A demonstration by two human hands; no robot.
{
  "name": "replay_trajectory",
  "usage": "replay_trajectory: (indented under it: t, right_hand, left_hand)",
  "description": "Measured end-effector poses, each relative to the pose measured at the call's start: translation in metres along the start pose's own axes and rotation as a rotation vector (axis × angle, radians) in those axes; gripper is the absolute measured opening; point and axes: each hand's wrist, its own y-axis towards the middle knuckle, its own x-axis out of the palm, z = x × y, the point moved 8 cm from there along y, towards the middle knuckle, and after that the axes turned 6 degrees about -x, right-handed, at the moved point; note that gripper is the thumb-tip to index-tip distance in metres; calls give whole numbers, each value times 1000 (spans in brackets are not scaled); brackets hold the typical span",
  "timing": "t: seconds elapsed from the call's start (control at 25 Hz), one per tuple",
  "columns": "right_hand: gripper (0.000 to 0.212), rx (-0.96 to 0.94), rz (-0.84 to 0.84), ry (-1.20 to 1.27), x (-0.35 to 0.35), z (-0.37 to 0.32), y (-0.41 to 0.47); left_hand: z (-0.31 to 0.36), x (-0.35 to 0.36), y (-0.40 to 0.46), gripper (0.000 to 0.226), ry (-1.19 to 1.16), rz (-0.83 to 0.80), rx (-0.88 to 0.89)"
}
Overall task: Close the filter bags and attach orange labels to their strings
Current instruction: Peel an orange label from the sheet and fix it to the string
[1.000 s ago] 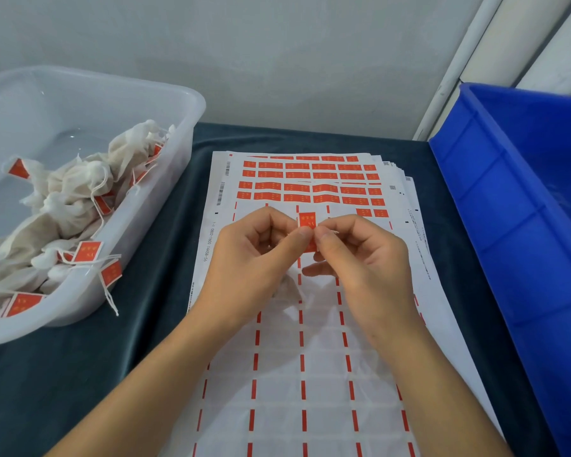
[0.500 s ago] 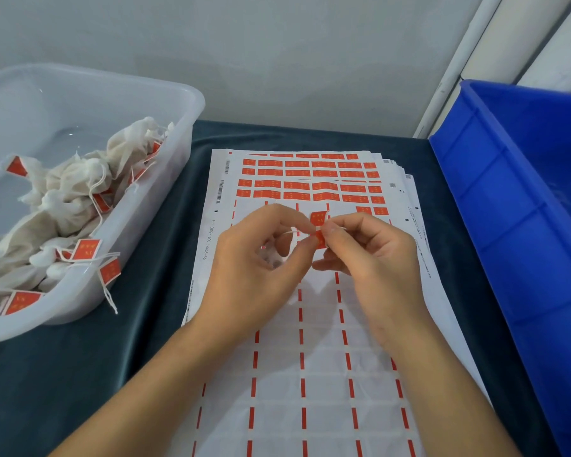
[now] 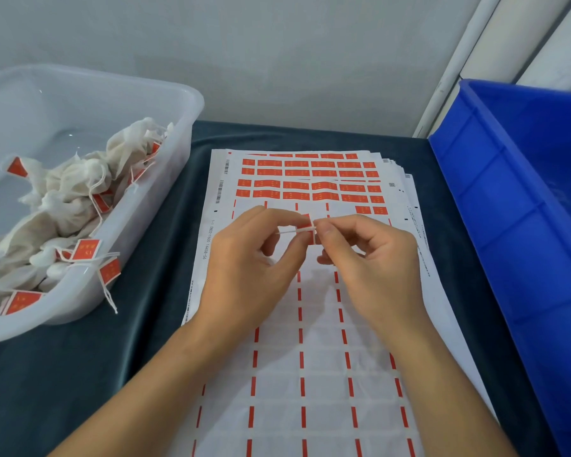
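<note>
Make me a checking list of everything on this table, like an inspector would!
Surface: dark cloth table, mostly covered.
Job's things: orange label and white string pinched between both hands; label sheets stacked, top one mostly peeled; labelled filter bags in clear tub.
Clutter: nothing seen.
Grippers: left hand and right hand pinch label and string.
Cables: nothing seen.
Surroundings: blue bin at right, grey wall behind.

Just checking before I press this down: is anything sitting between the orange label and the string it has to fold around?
Nothing visible does. The left hand and right hand pinch the orange label together, and the white string already runs across it at the fingertips. Whether label and string actually touch is hidden by the fingers.
</note>
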Motion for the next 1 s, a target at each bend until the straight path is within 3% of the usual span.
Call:
replay_trajectory:
  t: [0.44,1.0]
  right_hand:
    - [9,-98,22,-3,0,-4,1]
    - [9,-14,-10,18,3,2,2]
  left_hand:
    - [-19,10,4,5,-349,-170,-244]
    - [-26,17,4,6,-340,-222,-327]
